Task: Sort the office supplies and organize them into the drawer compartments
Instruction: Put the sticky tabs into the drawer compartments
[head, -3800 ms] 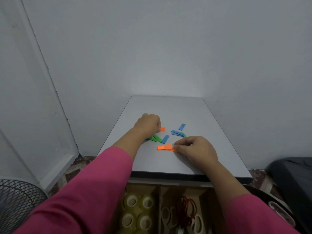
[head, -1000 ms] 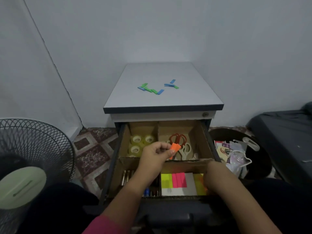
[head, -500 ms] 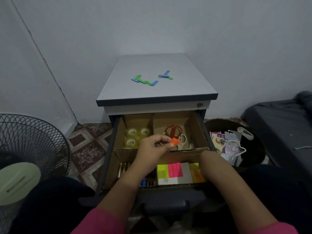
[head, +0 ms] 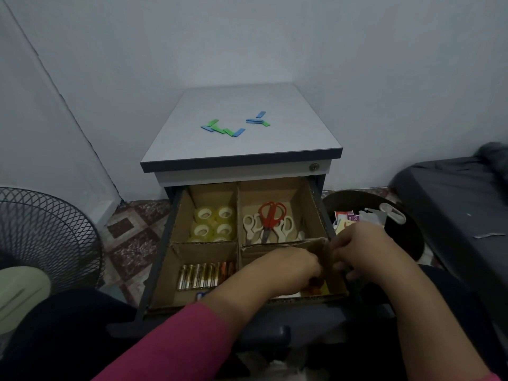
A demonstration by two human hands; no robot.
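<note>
We see the left hand point(head: 291, 268) now lowered into the front right compartment of the open drawer point(head: 176, 215), low and right of centre in the frame, where a second ago it hovers above the divider pinching an orange strip. That strip is now hidden under it. The right hand point(head: 362, 248) now grips the cardboard side wall point(head: 327, 259), fingers curled over its edge.

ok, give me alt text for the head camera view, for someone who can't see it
Both hands, left hand and right hand, reach into the front right compartment of an open cardboard-divided drawer holding tape rolls, scissors and batteries. Green and blue paper strips lie on the cabinet top.
</note>
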